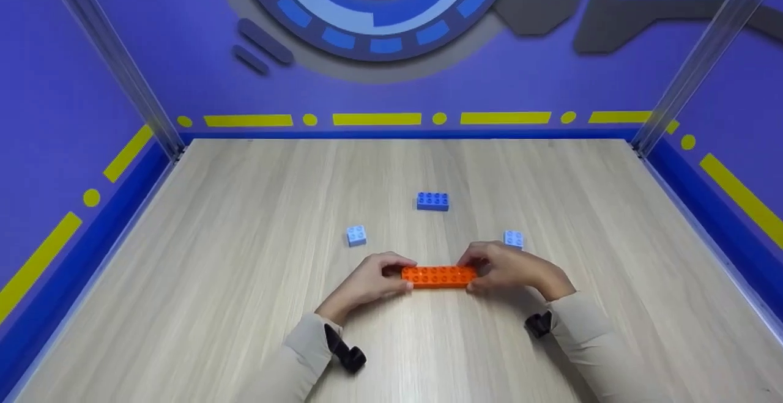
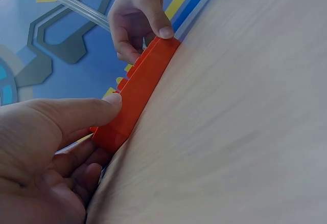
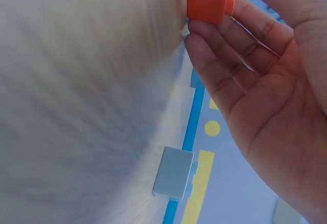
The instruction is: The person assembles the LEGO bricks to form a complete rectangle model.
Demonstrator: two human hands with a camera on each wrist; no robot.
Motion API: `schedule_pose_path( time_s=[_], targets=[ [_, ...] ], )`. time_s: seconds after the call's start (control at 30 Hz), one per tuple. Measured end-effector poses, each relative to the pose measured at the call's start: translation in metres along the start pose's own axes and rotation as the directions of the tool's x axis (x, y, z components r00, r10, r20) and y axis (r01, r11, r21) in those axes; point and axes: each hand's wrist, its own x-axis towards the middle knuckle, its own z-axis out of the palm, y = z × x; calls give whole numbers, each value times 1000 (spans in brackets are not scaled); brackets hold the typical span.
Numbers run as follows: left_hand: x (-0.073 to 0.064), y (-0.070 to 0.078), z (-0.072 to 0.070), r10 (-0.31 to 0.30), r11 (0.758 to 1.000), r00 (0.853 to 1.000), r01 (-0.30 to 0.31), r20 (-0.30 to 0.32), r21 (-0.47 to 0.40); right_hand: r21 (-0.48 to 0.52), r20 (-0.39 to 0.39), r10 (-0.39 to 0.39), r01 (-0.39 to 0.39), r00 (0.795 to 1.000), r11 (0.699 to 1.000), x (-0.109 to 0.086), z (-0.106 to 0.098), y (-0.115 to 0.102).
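Note:
A long orange toy brick (image 1: pixel 438 277) with two rows of studs lies studs up on the wooden table, between both hands. The left hand (image 1: pixel 374 279) pinches its left end, thumb on the near side and fingers behind. At the other end the right hand (image 1: pixel 511 267) pinches it the same way. In the left wrist view the orange brick (image 2: pixel 138 96) runs from the left thumb to the right hand (image 2: pixel 138 14). A light blue brick (image 1: pixel 514 238) sits just behind the right hand, partly covered by it; the right wrist view shows this light blue brick (image 3: pixel 173 173) too.
Farther back on the table (image 1: pixel 244 219) stands a dark blue brick (image 1: pixel 432 201) with two rows of studs. Another small light blue brick (image 1: pixel 356 235) lies behind the left hand. Purple panels (image 1: pixel 391 97) enclose the table's back and sides, with metal posts (image 1: pixel 122 66) at the corners.

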Motion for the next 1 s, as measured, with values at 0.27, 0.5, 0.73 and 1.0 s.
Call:
schedule_pose_path(
  time_s=[0.27,0.5,0.73,1.0],
  targets=[
    [2,-1,0,-1,1000,1000,1,1,12,0,20,26,-26,999,1000,0,-2,0],
    [-1,-2,0,5,1000,1000,-5,-1,4,21,34,25,-25,999,999,2,-2,-1],
    [-2,-1,-2,-1,1000,1000,1,-1,24,-5,32,-5,5,999,1000,5,-1,-3],
    [0,-2,-1,6,1000,1000,-6,5,6,7,32,-15,15,999,1000,4,-4,-3]
  ],
)
